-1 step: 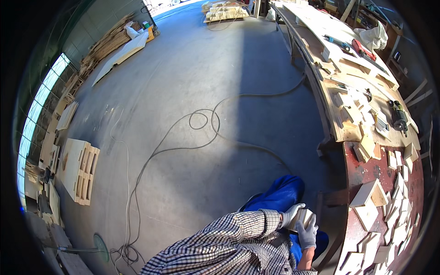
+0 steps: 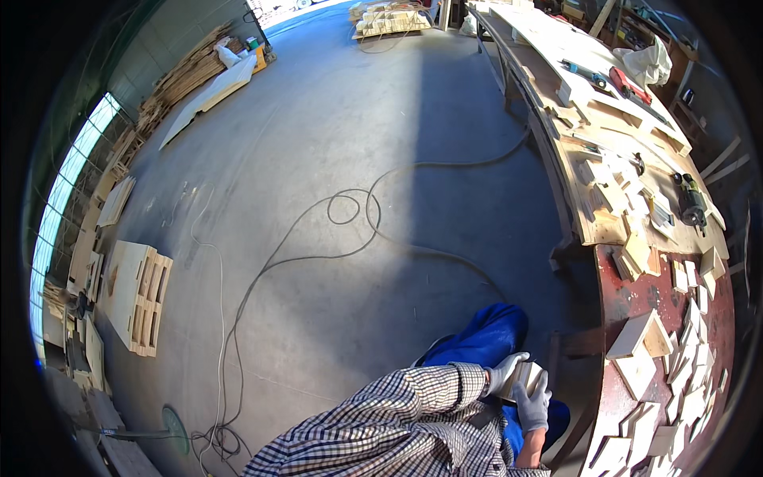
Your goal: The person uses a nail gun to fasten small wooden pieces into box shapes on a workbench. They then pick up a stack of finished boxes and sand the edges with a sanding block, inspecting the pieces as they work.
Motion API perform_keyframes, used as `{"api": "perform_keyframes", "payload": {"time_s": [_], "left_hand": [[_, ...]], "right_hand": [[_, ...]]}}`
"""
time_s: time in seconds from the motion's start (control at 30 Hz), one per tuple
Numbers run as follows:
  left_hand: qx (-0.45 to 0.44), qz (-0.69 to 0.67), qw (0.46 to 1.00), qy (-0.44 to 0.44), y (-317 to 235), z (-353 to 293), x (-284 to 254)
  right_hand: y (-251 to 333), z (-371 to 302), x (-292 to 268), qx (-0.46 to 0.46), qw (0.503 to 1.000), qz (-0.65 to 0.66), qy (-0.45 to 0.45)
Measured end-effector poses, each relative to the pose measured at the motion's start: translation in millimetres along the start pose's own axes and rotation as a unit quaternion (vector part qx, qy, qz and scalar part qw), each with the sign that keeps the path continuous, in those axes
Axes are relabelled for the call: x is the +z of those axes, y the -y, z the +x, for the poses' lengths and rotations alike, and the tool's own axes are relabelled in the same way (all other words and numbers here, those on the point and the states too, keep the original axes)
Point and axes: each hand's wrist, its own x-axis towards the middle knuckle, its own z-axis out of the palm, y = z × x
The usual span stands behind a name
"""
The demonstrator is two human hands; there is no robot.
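Note:
Low at the right of centre, both my hands, in pale work gloves, are closed on a small wooden block (image 2: 522, 379) above my lap. Pale and darker bands run across it, and I cannot tell whether it is one piece or several stacked together. On its left side is my left hand (image 2: 501, 373), reaching out of a checked sleeve. My right hand (image 2: 533, 407) wraps the near right side, its fingers partly covering the wood. Close by on the right, a red-topped table (image 2: 616, 298) bears many small pale wood pieces (image 2: 635, 378), some joined at an angle.
Farther along the right side, a workbench (image 2: 548, 119) carries boards, a dark power tool (image 2: 691, 203), a red tool (image 2: 630, 86) and a teal tool (image 2: 584, 74). Cables (image 2: 318, 256) loop across the concrete floor. Left stands a pallet-like wooden stack (image 2: 143, 298).

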Motion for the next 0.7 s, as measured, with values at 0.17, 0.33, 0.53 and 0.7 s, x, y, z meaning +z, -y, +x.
{"api": "perform_keyframes", "payload": {"time_s": [0.17, 0.33, 0.53, 0.7], "left_hand": [[0.006, 0.006, 1.0, -0.008, 0.7, -4.3, 5.6], [0.007, 0.001, 1.0, -0.001, 1.1, -2.8, 4.1], [0.058, 0.057, 0.997, -0.006, -0.3, 8.9, -7.3], [0.061, 0.065, 0.996, -0.03, 0.1, 6.4, -5.3]], "right_hand": [[-7.5, 1.6, 3.6, -0.008, 1.0, 0.002, -0.005], [-5.1, 0.5, 3.1, -0.007, 1.0, 0.0, -0.004], [-4.1, 1.4, 3.1, -0.011, 1.0, -0.006, -0.005], [-3.5, 0.5, 3.8, -0.011, 1.0, -0.001, -0.007]]}}
